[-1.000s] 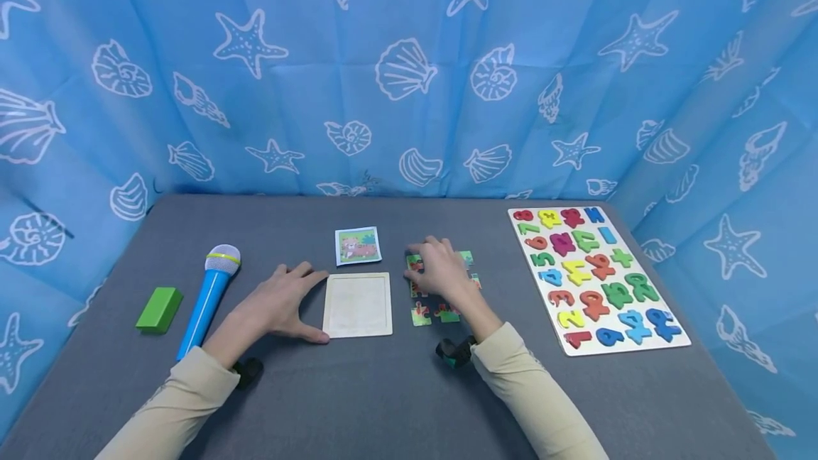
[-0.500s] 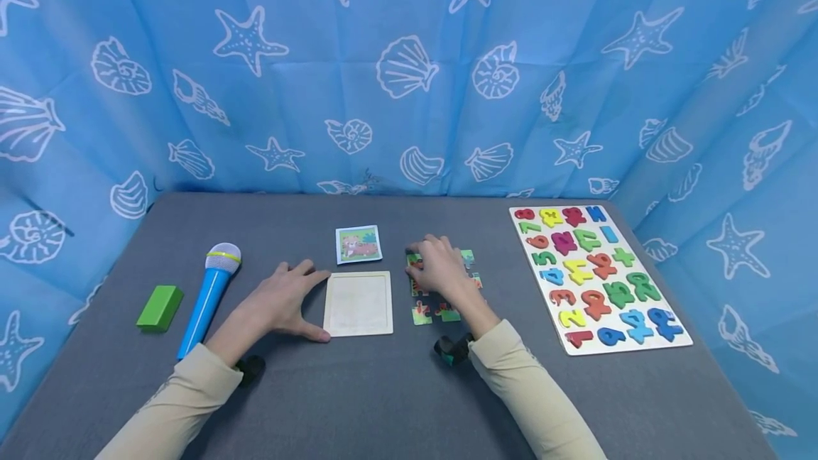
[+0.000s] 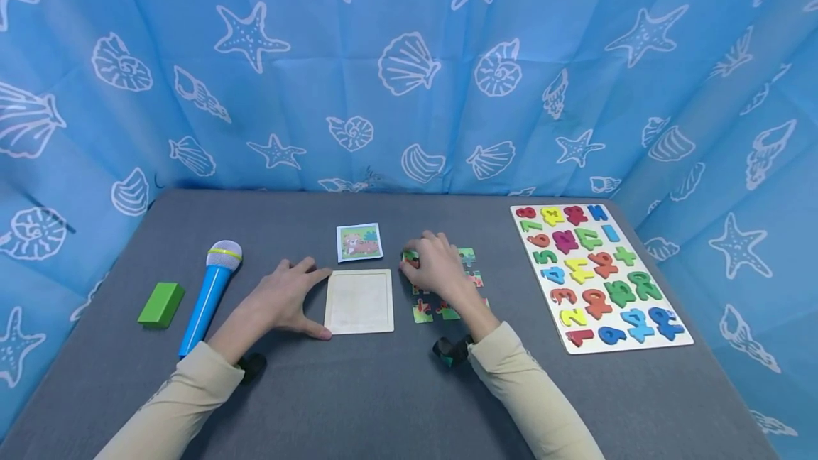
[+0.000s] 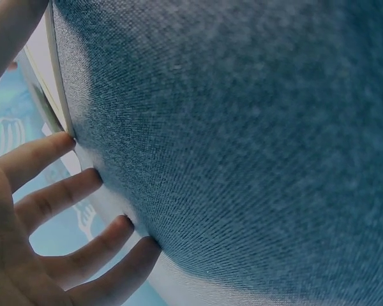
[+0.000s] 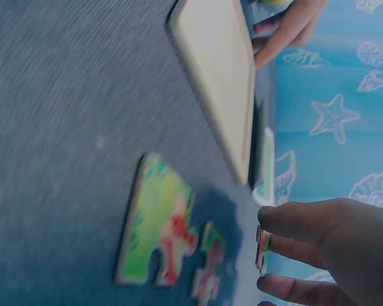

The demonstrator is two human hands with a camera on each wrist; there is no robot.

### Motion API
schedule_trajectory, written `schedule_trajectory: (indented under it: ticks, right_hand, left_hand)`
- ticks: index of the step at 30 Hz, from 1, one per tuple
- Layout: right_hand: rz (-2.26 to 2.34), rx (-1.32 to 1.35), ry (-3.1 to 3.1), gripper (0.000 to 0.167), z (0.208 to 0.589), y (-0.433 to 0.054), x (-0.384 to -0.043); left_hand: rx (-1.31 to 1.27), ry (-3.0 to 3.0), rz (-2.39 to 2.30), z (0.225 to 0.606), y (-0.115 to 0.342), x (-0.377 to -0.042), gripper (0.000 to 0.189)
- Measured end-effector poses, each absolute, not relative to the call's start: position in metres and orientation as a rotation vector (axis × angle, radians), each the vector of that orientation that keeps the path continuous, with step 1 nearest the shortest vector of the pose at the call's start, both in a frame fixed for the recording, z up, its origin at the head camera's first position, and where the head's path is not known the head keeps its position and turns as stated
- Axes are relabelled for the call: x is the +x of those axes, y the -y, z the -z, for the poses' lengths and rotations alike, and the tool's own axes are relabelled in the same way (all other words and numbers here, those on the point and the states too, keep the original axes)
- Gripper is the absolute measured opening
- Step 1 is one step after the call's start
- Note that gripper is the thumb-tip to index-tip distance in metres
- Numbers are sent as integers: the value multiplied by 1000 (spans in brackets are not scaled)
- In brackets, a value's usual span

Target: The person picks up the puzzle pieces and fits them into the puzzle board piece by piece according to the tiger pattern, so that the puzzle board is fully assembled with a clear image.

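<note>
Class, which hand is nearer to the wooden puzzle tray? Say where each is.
Left. The left hand touches the left edge of the wooden puzzle tray; the right hand is apart, to its right, pinching a jigsaw piece.

Blue curtain point(image 3: 358, 91) with white shells and starfish, grey surface point(image 3: 383, 396), cream tray point(image 3: 359, 302), green-and-red puzzle pieces point(image 3: 422, 311), green block point(image 3: 161, 305)

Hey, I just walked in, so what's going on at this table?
A person is handling a jigsaw puzzle. Their right hand pinches one puzzle piece between thumb and fingers. Their left hand is spread at the left edge of a square wooden tray. Other pieces lie on the table to the tray's right, and a picture card lies just beyond it.
</note>
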State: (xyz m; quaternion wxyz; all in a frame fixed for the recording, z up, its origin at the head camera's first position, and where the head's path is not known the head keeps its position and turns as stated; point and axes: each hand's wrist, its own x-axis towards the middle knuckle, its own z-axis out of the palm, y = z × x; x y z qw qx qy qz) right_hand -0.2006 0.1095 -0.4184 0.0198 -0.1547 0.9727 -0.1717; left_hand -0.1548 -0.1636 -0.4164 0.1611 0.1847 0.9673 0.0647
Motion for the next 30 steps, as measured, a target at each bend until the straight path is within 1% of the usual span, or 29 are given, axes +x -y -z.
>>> schedule_trajectory:
  ticks: [13, 19, 30]
  right_hand:
    - [612, -577, -2986, 27, 400, -88, -187]
    - [634, -623, -2964, 28, 399, -78, -182]
    - [604, -630, -2901, 29, 403, -54, -172]
  left_hand:
    - [521, -2760, -168, 418, 164, -155, 111]
    - [531, -2771, -172, 418, 165, -155, 111]
    - [545, -2766, -183, 418, 165, -155, 111]
